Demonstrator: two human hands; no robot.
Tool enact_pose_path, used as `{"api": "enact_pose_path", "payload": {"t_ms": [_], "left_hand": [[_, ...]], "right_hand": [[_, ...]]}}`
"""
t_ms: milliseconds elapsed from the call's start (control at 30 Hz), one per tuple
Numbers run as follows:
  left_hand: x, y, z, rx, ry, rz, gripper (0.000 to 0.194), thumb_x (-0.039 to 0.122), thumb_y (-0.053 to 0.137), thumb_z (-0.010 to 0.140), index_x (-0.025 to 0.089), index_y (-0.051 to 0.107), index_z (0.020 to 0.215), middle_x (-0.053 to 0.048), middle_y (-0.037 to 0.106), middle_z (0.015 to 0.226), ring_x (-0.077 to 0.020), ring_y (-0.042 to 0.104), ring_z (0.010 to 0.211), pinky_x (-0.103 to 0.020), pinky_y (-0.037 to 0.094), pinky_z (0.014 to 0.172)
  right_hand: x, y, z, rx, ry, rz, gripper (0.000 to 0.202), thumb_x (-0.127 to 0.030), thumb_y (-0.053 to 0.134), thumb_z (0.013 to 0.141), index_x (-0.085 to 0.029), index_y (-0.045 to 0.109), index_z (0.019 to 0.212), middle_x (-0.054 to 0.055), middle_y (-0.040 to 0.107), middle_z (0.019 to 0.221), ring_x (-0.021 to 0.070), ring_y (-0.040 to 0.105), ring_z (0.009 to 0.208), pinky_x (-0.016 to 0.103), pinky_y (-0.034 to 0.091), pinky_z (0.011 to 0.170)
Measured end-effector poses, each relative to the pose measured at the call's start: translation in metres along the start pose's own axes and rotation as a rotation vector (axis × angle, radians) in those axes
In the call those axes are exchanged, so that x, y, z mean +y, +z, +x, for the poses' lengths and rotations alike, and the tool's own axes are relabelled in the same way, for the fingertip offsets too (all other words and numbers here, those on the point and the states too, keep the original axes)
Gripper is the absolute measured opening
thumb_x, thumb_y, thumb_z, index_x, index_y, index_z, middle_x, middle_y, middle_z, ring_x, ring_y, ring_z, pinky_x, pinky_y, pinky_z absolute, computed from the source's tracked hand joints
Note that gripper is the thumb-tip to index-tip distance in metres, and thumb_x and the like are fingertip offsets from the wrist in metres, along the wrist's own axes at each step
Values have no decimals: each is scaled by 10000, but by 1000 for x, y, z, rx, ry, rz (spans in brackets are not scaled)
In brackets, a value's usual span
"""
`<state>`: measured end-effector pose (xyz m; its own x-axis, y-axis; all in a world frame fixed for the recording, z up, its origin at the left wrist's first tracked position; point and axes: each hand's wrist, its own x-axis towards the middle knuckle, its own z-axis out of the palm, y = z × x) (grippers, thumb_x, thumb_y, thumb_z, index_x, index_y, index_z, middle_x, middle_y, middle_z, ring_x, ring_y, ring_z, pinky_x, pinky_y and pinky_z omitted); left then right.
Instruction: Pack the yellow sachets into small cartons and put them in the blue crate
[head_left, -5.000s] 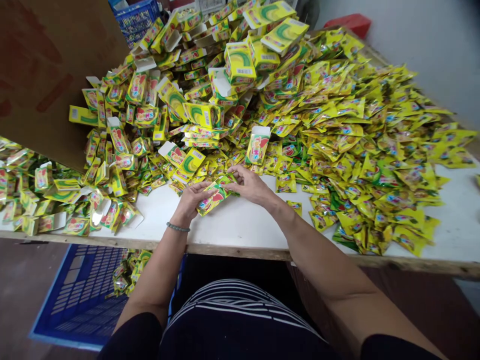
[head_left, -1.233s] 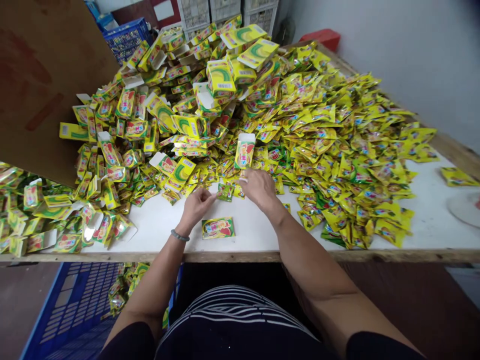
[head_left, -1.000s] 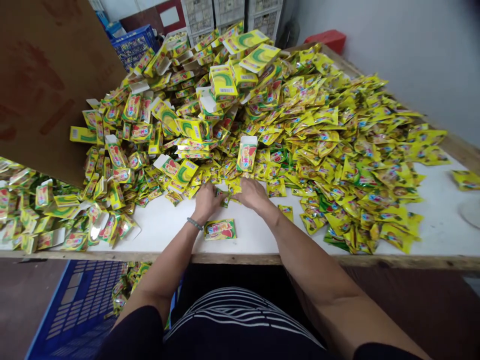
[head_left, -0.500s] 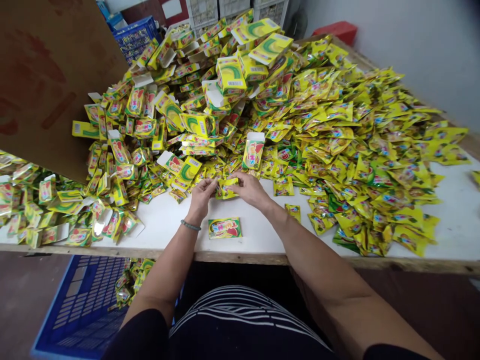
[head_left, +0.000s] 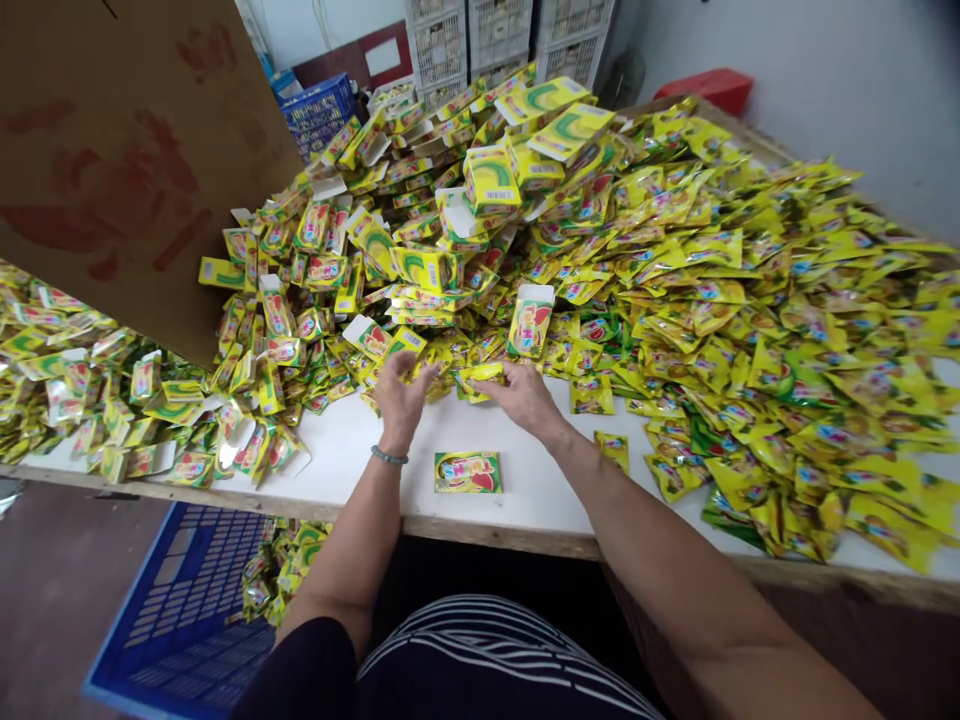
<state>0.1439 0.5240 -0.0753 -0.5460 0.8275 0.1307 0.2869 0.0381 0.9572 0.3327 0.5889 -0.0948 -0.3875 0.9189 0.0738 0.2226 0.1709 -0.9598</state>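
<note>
Spanning my white surface (head_left: pixel 517 490), a heap of yellow foil sachets (head_left: pixel 750 330) and small printed cartons meets a brown cardboard sheet (head_left: pixel 127 170). My right hand (head_left: pixel 525 395) pinches a yellow sachet bundle (head_left: pixel 480 376) at the heap's near edge; my left hand (head_left: pixel 401 395) hovers beside it, fingers spread. One flat yellow carton (head_left: pixel 467 472) lies nearer me.

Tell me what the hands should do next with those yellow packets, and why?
Probably lift the small bunch of packets off the table and square it up. The right hand already rests on that bunch, the left hand is open just beside it, and an upright open box stands right behind. A closed box lies near the table's edge.
</note>
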Motion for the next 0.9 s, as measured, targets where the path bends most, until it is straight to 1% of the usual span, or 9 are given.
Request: {"api": "enact_pose_path", "payload": {"t_ms": [100, 233, 333, 400, 467, 533, 633, 767, 900], "left_hand": [[-1, -14, 14, 186, 218, 553, 623, 413, 860, 663, 202, 593, 1186, -196, 518, 1396, -416, 371, 1374, -506, 376, 1040], [-9, -20, 26, 93, 244, 775, 631, 351, 816, 708, 167, 576, 1262, -210, 600, 1247, -402, 499, 1233, -510, 370, 1034], [-8, -22, 23, 123, 235, 639, 545, 382, 781, 730, 191, 616, 1213, -153, 646, 1157, -336, 570, 1137, -440, 427, 979], [-2, -23, 17, 103, 143, 431, 469, 434, 766, 735, 207, 661, 1132, -106, 677, 1081, -284, 617, 1032, -389, 475, 886], [5, -26, 11, -63, -16, 205, 413, 475, 777, 710, 194, 705, 1005, -73, 698, 952, -234, 644, 873, -334, 496, 749], [11, -29, 7, -335, -188, 16, 405, 482, 817, 658, 168, 725, 895, -64, 700, 840, -201, 648, 741, -297, 479, 637], [13, -30, 5, -591, -373, -261, 499, 576, 823, 619, 150, 728, 861, -75, 711, 773, -196, 665, 656, -296, 487, 589], [7, -18, 5, -443, -290, -448, 517, 541, 885, 560, 170, 699, 869, -56, 733, 800, -166, 678, 695, -273, 517, 647], [-2, 0, 1, -316, -171, -396, 430, 422, 900, 593, 164, 682, 858, -38, 731, 798, -162, 674, 726, -290, 533, 711]], "right_hand": [[0, -1, 2, 81, -33, -123, 242, -391, 758, 774, -177, 756, 886, 69, 777, 862, 216, 692, 797, 335, 537, 779], [0, -1, 4, 110, -40, -178, 223, -380, 745, 797, -185, 752, 904, 80, 780, 880, 231, 698, 814, 345, 533, 785], [-4, -6, 4, 89, -78, -135, 223, -359, 713, 828, -180, 744, 956, 84, 773, 901, 233, 696, 830, 359, 541, 799], [-9, -13, 2, 46, -208, -123, 187, -313, 716, 821, -196, 744, 964, 86, 766, 992, 242, 691, 930, 391, 537, 879], [-16, -18, -2, -38, -397, -182, 142, -257, 750, 780, -226, 753, 920, 88, 731, 1180, 276, 629, 1153, 459, 475, 1030], [-20, -19, -5, -149, -527, -279, 150, -187, 758, 753, -249, 763, 890, 68, 662, 1341, 305, 500, 1345, 526, 365, 1142], [-18, -13, -8, -226, -482, -333, 214, -120, 700, 772, -234, 770, 939, 83, 633, 1383, 304, 529, 1328, 511, 394, 1121], [-8, -3, -7, -157, -238, -185, 183, -224, 707, 798, -195, 756, 972, 92, 730, 1159, 247, 685, 1049, 368, 529, 917], [-7, 4, -8, -324, -75, -109, 164, -278, 721, 787, -187, 752, 919, 35, 757, 870, 201, 689, 820, 299, 532, 754]]}}
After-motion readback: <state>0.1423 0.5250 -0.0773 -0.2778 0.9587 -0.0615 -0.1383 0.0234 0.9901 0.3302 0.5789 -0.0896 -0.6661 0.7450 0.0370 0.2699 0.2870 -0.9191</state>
